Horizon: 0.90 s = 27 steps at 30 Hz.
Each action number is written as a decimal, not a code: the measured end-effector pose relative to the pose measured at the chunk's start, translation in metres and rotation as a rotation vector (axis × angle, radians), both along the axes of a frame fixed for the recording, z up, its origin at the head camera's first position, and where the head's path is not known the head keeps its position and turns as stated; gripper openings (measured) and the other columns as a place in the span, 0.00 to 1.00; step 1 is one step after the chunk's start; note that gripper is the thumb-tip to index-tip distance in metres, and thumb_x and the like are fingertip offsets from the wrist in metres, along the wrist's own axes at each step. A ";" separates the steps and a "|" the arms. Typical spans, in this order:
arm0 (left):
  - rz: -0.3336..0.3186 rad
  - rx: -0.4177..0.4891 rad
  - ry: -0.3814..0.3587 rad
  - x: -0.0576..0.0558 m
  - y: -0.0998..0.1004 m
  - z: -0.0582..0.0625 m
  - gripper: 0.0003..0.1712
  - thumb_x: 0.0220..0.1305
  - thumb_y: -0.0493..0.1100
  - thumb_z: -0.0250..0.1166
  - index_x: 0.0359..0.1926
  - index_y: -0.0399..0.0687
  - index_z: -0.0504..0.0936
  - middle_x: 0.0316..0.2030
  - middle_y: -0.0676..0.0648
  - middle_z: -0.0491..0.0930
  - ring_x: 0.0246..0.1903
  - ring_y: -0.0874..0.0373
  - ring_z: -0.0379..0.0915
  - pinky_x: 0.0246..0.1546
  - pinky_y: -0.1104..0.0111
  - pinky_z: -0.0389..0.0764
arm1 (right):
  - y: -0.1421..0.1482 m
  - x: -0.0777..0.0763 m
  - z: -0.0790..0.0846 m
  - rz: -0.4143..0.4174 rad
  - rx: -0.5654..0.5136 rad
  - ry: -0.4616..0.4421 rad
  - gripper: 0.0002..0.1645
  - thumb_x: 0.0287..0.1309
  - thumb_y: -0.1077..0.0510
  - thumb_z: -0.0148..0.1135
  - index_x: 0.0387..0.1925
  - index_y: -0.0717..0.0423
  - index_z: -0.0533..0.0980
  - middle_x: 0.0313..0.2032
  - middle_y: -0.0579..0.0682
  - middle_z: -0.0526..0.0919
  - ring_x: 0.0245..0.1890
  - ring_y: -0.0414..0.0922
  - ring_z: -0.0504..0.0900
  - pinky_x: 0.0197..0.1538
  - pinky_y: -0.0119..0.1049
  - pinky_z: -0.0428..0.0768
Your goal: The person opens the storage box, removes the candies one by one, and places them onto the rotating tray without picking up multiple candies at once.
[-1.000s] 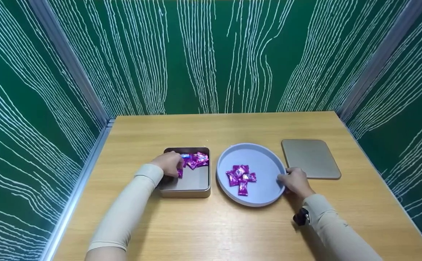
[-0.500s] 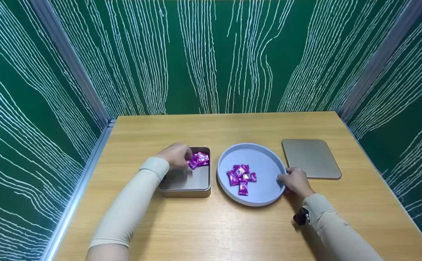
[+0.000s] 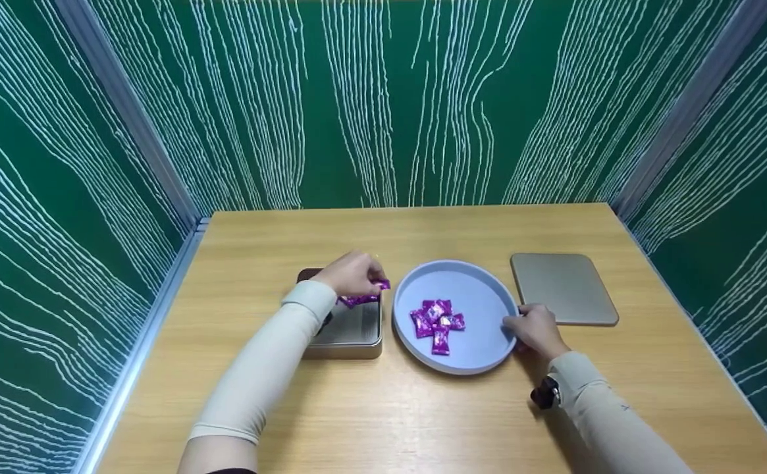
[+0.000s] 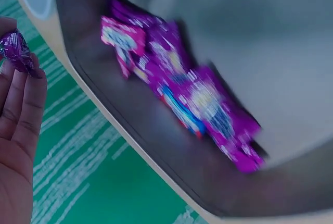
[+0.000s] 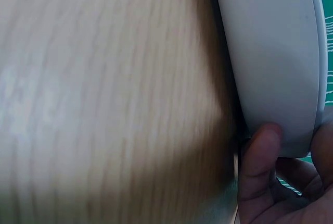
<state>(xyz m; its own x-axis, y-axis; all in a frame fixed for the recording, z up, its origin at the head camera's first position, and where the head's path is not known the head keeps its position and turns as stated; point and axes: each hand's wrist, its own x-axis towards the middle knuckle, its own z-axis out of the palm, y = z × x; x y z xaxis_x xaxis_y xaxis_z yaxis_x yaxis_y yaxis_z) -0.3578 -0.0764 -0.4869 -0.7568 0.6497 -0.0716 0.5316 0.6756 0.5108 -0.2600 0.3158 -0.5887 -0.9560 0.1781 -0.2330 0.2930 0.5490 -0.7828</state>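
My left hand (image 3: pixel 355 274) pinches a purple-wrapped candy (image 3: pixel 382 284) over the right wall of a square metal tin (image 3: pixel 343 353). The same candy (image 4: pixel 16 51) shows between thumb and fingertips in the left wrist view. Inside the tin several wrapped candies (image 4: pixel 171 73) lie along one wall, mostly purple, with a pink one and a blue-and-red one among them. My right hand (image 3: pixel 537 331) grips the right rim of a round pale grey-blue tray (image 3: pixel 482 283), thumb on top. Several purple candies (image 3: pixel 437 322) lie clustered on the tray. The right wrist view shows fingers at the tray's outer wall (image 5: pixel 276 62).
A flat square metal lid (image 3: pixel 564 288) lies right of the tray, behind my right hand. All of it stands on a wooden table (image 3: pixel 396 421). Green panels with white streaks (image 3: pixel 357 105) enclose the table's back and sides.
My left hand has risen from inside the tin and moved right with a candy to the tin's right edge. The right hand and the tray have stayed in place.
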 end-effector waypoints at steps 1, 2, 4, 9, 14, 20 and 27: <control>-0.007 0.005 0.002 0.001 0.004 0.000 0.10 0.65 0.38 0.74 0.47 0.47 0.95 0.42 0.48 0.93 0.40 0.57 0.85 0.52 0.61 0.87 | 0.000 0.000 0.000 -0.002 0.001 0.001 0.29 0.62 0.62 0.63 0.60 0.78 0.79 0.26 0.57 0.88 0.14 0.39 0.80 0.19 0.34 0.83; -0.014 0.010 0.006 0.001 0.009 0.000 0.10 0.65 0.38 0.75 0.47 0.47 0.95 0.41 0.48 0.93 0.39 0.58 0.84 0.50 0.61 0.87 | -0.001 0.000 0.000 -0.002 0.003 0.002 0.29 0.62 0.61 0.63 0.60 0.78 0.79 0.26 0.56 0.87 0.14 0.39 0.80 0.19 0.34 0.83; -0.030 0.014 0.014 0.002 0.018 0.000 0.09 0.66 0.38 0.75 0.46 0.47 0.95 0.40 0.47 0.94 0.37 0.60 0.83 0.49 0.63 0.87 | -0.001 0.000 0.000 -0.005 0.003 0.004 0.29 0.61 0.61 0.63 0.60 0.78 0.79 0.25 0.54 0.87 0.14 0.39 0.80 0.19 0.34 0.82; -0.063 -0.003 0.051 0.004 0.041 0.000 0.07 0.68 0.38 0.73 0.45 0.44 0.94 0.39 0.46 0.93 0.35 0.60 0.80 0.46 0.64 0.86 | -0.001 -0.001 0.001 -0.001 -0.003 0.000 0.29 0.61 0.62 0.63 0.60 0.78 0.79 0.26 0.57 0.88 0.13 0.39 0.78 0.19 0.33 0.81; -0.066 -0.035 0.078 0.007 0.062 -0.002 0.07 0.70 0.39 0.73 0.45 0.43 0.94 0.41 0.45 0.93 0.39 0.56 0.84 0.50 0.63 0.87 | -0.001 0.000 -0.001 -0.002 -0.019 0.003 0.31 0.61 0.62 0.63 0.61 0.79 0.78 0.26 0.58 0.88 0.13 0.39 0.78 0.19 0.33 0.81; -0.082 -0.129 0.102 0.012 0.079 -0.014 0.10 0.71 0.40 0.72 0.49 0.46 0.94 0.44 0.47 0.93 0.42 0.56 0.86 0.52 0.66 0.87 | -0.002 0.003 -0.001 0.003 -0.050 -0.019 0.33 0.62 0.62 0.62 0.65 0.80 0.75 0.28 0.59 0.88 0.15 0.41 0.80 0.20 0.34 0.81; -0.121 -0.184 0.143 0.015 0.094 -0.022 0.06 0.69 0.39 0.71 0.38 0.43 0.93 0.32 0.48 0.90 0.31 0.57 0.75 0.43 0.64 0.83 | -0.001 0.003 0.001 0.000 -0.044 -0.007 0.31 0.62 0.63 0.61 0.64 0.79 0.76 0.26 0.57 0.87 0.15 0.41 0.79 0.19 0.33 0.80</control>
<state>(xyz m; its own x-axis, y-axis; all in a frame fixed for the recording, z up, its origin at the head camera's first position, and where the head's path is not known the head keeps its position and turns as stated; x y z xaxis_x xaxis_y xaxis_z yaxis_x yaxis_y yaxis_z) -0.3431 0.0177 -0.5093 -0.6850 0.7224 -0.0947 0.6726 0.6770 0.2988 -0.2570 0.3146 -0.5873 -0.9543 0.1680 -0.2473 0.2989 0.5140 -0.8040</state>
